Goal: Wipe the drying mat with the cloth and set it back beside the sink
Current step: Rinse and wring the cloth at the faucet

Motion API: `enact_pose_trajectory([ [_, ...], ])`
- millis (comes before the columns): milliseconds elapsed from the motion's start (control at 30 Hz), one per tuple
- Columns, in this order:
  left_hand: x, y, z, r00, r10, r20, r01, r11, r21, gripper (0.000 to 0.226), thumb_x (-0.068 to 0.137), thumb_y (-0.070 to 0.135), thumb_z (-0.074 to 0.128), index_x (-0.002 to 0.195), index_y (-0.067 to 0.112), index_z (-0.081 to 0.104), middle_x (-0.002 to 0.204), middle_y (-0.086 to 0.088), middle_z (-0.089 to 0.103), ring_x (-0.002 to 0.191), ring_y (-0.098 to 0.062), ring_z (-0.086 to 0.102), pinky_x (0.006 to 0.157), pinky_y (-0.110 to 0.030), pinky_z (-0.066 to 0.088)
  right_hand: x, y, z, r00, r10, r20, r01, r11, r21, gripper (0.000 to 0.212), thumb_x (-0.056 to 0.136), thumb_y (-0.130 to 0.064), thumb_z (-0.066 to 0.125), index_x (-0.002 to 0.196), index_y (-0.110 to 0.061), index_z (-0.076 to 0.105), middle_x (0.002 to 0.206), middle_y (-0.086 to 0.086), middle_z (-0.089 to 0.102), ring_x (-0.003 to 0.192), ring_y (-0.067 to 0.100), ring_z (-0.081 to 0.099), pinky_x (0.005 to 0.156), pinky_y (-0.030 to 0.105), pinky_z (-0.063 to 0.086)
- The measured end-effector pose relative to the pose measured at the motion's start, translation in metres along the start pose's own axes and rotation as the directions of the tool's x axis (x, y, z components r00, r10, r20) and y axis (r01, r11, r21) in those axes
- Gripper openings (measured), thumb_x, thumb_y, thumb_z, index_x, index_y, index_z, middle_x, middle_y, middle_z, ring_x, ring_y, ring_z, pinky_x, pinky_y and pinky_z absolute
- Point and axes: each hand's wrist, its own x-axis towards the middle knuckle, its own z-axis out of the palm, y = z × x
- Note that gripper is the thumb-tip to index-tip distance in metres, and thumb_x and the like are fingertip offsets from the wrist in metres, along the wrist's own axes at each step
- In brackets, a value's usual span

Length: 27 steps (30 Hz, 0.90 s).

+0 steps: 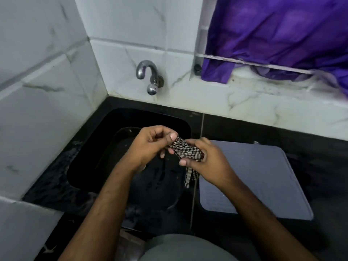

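A black-and-white checked cloth (185, 148) is bunched between both hands above the black sink (90, 147). My left hand (150, 146) pinches its upper end with thumb and fingers. My right hand (209, 162) grips the rest of it, and a loose tail hangs down below that hand. The grey ribbed drying mat (263, 178) lies flat on the black counter just right of the sink, partly under my right forearm.
A chrome tap (148, 76) sticks out of the white marble-tile wall behind the sink. A purple cloth (278, 34) hangs over a window ledge at the upper right. Black counter (320, 166) runs to the right of the mat. White tiles close off the left side.
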Motion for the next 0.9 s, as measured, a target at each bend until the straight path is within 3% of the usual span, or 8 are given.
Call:
enact_pose_trajectory([
  [167,0.010,0.000,0.060,0.999,-0.041,-0.011,0.040,0.990,-0.132,0.016,0.094,0.008,0.067,0.102,-0.005,0.071,0.081,-0.015,0.071,0.063,-0.017,0.061,0.057,-0.023,0.053,-0.044,0.023,-0.019,0.995,0.028,-0.092,-0.014,0.988,0.156,0.046,0.083,-0.053,0.074,0.125,-0.048,0.056,0.108,-0.018,0.058,0.105,0.001,0.060,0.088,0.021,0.049],
  [267,0.013,0.012,0.092,1.000,-0.028,0.007,0.029,0.976,-0.217,0.021,0.096,0.010,0.063,0.108,-0.006,0.070,0.084,-0.018,0.068,0.067,-0.018,0.061,0.060,-0.023,0.052,-0.060,0.029,-0.038,0.988,0.052,-0.143,-0.031,0.988,0.150,0.050,0.087,-0.062,0.061,0.127,-0.032,0.063,0.112,-0.010,0.063,0.108,0.006,0.060,0.092,0.031,0.051],
  [367,0.014,0.030,0.122,0.998,0.001,0.066,0.019,0.954,-0.298,0.025,0.099,0.009,0.058,0.119,-0.003,0.067,0.094,-0.020,0.070,0.069,-0.014,0.061,0.067,-0.023,0.053,-0.065,0.028,-0.061,0.973,0.038,-0.230,-0.022,0.997,0.072,0.048,0.091,-0.060,0.058,0.115,-0.020,0.066,0.102,-0.009,0.065,0.098,0.006,0.063,0.083,0.040,0.053],
  [500,0.017,0.051,0.148,0.997,0.067,-0.026,-0.071,0.985,-0.159,0.027,0.098,0.011,0.065,0.124,0.011,0.067,0.116,-0.008,0.072,0.080,-0.006,0.065,0.070,-0.021,0.053,-0.075,0.019,-0.087,0.941,0.057,-0.334,0.026,0.971,0.239,0.031,0.102,-0.041,0.053,0.117,-0.019,0.069,0.107,-0.008,0.071,0.104,0.007,0.066,0.088,0.039,0.055],
  [600,0.017,0.059,0.157,0.987,0.155,-0.040,-0.156,0.988,0.002,0.028,0.089,0.029,0.075,0.116,0.019,0.072,0.110,-0.009,0.071,0.088,-0.027,0.068,0.082,-0.042,0.059,-0.083,0.009,-0.099,0.941,0.104,-0.321,0.044,0.905,0.423,0.031,0.106,-0.032,0.047,0.124,-0.016,0.067,0.115,-0.002,0.074,0.111,0.012,0.068,0.093,0.041,0.056],
  [667,0.011,0.067,0.168,0.990,0.139,0.018,-0.137,0.988,-0.073,0.031,0.087,0.028,0.076,0.114,0.014,0.071,0.106,-0.009,0.074,0.096,-0.033,0.069,0.086,-0.043,0.059,-0.087,0.003,-0.105,0.943,0.130,-0.307,0.047,0.859,0.510,0.034,0.107,-0.030,0.043,0.129,-0.015,0.065,0.121,-0.001,0.073,0.117,0.014,0.066,0.099,0.040,0.054],
  [800,0.005,0.078,0.188,0.992,0.129,-0.012,-0.130,0.986,-0.102,0.035,0.081,0.026,0.082,0.109,0.011,0.067,0.099,-0.006,0.074,0.093,-0.018,0.072,0.081,-0.031,0.058,-0.093,-0.003,-0.117,0.929,0.208,-0.306,0.026,0.788,0.615,0.035,0.108,-0.029,0.041,0.127,-0.016,0.067,0.121,-0.001,0.073,0.118,0.014,0.066,0.103,0.041,0.051],
  [900,0.007,0.078,0.194,0.996,0.094,-0.003,-0.093,0.978,-0.187,0.024,0.086,0.020,0.079,0.106,0.012,0.066,0.097,-0.008,0.073,0.089,-0.020,0.071,0.078,-0.034,0.058,-0.096,0.001,-0.123,0.912,0.242,-0.331,0.009,0.796,0.606,0.036,0.109,-0.032,0.041,0.119,-0.016,0.071,0.113,0.001,0.076,0.111,0.018,0.070,0.099,0.048,0.054],
])
